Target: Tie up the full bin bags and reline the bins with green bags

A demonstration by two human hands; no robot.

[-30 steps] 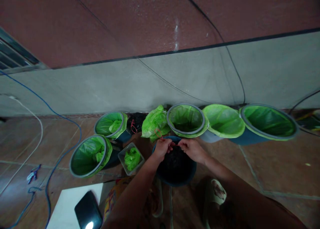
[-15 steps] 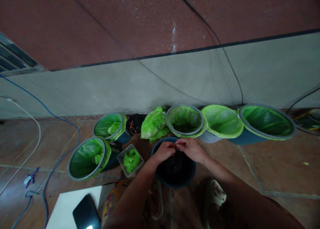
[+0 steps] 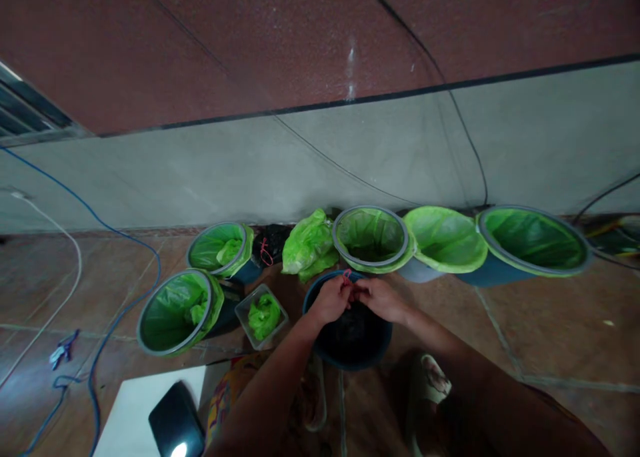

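Over a dark blue bin (image 3: pixel 326 350) between my feet, my left hand (image 3: pixel 332 300) and my right hand (image 3: pixel 379 298) meet with fingers pinched together. Both grip a thin red string (image 3: pixel 347 275), and a loop of it sticks up above my fingertips. Below them a black plastic bag (image 3: pixel 350 327) fills the dark inside of the bin; its details are hard to make out. Just behind the bin lies a crumpled green plastic bag (image 3: pixel 310 244). A black bag tied with red string (image 3: pixel 273 244) sits to its left.
Bins with green liners stand along the wall, among them a grey-rimmed bin (image 3: pixel 370 238) and a large blue one (image 3: pixel 535 240). Left are two more lined bins and a clear container (image 3: pixel 261 317) with green plastic. A phone (image 3: pixel 177 420) lies on a white board; a blue cable (image 3: pixel 107 340) crosses the floor.
A loop of red string now shows above my fingers, where before only a little red was visible. Both hands stay close together over the bin.
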